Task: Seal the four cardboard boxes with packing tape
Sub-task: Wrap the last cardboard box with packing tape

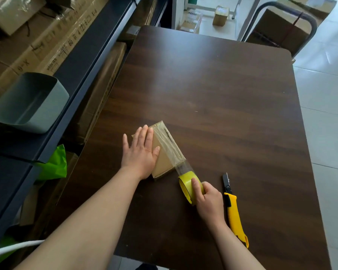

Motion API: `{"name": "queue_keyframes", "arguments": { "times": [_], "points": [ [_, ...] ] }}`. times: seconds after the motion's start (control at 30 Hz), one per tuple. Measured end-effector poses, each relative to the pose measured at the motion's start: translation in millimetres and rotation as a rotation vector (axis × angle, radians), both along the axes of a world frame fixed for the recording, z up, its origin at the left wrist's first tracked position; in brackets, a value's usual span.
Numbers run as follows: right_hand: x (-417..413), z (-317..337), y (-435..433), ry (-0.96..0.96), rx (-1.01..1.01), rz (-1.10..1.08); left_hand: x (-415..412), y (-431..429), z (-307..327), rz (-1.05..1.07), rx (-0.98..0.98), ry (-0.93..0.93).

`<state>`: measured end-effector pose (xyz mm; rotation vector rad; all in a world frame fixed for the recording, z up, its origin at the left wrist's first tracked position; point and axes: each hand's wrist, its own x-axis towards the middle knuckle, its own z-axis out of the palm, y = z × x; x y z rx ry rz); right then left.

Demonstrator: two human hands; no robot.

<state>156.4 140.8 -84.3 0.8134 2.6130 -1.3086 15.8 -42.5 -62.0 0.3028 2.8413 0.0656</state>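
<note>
A small cardboard box (pixel 165 162) lies on the dark wooden table (pixel 213 94), near its front left part. My left hand (pixel 141 151) rests flat on the box's top, fingers spread. A strip of clear tape (pixel 169 145) runs along the box's right side and stretches off the near end to a yellow-cored tape roll (pixel 186 187). My right hand (pixel 207 197) grips that roll just below and right of the box. Only one box is on the table.
A yellow-handled utility knife (pixel 233 211) lies right of my right hand. Shelving with large cartons (pixel 47 45) and a grey bin (pixel 29 104) lines the left. A green bag (pixel 53 166) sits low left. A cart with boxes (pixel 281 26) stands beyond the table's far right corner.
</note>
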Motion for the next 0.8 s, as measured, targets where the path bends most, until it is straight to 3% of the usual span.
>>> {"name": "queue_keyframes", "arguments": {
  "times": [0.27, 0.43, 0.5, 0.63, 0.7, 0.8],
  "points": [
    [2.5, 0.4, -1.7, -0.131, -0.037, 0.059, -0.9, -0.5, -0.6, -0.019, -0.013, -0.010],
    [-1.8, 12.0, -1.6, -0.122, -0.167, 0.102, 4.7, 0.6, -0.8, 0.025, -0.034, 0.049],
    [1.3, 13.1, -0.9, -0.092, -0.203, 0.074, 18.3, 3.5, 3.0, 0.137, 0.058, 0.119],
    [5.2, 16.2, 0.0, -0.074, -0.241, 0.077, 68.1, 14.5, 25.2, 0.530, 0.482, 0.236],
    [3.5, 18.8, 1.6, -0.067, -0.256, 0.081, 95.1, 23.1, 32.2, 0.723, 0.675, 0.072],
    [2.8, 21.3, 4.9, -0.069, -0.265, 0.094, 117.9, 43.1, 23.7, 0.814, 0.831, -0.232]
  ]
}}
